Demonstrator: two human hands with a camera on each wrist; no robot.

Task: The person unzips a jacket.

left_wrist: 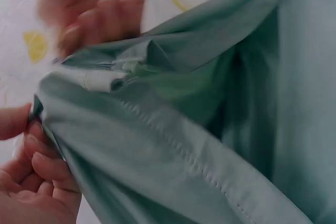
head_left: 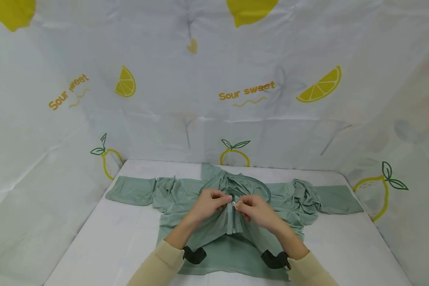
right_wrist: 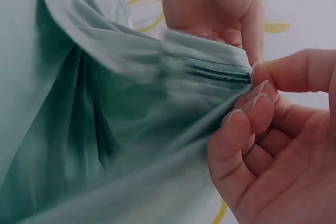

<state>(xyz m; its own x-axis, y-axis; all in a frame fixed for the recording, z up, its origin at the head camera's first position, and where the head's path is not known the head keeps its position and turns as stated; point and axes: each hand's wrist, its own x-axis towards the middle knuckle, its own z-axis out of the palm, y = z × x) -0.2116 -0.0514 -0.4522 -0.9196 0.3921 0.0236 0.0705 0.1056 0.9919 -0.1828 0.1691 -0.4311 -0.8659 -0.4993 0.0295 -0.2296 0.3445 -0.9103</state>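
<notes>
Left hand (head_left: pixel 209 204) and right hand (head_left: pixel 255 210) pinching green jacket (head_left: pixel 214 242) zipper (head_left: pixel 234 204) (keep both edges taut, aligned).

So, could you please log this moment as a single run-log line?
left hand: pinches jacket front beside zipper | right hand: pinches zipper top | jacket: flat on white table, sleeves spread

"Sour sweet" showing in orange on the lemon-print backdrop (head_left: pixel 214 119) at centre, repeating at upper left, partly cut off at right edge
</notes>
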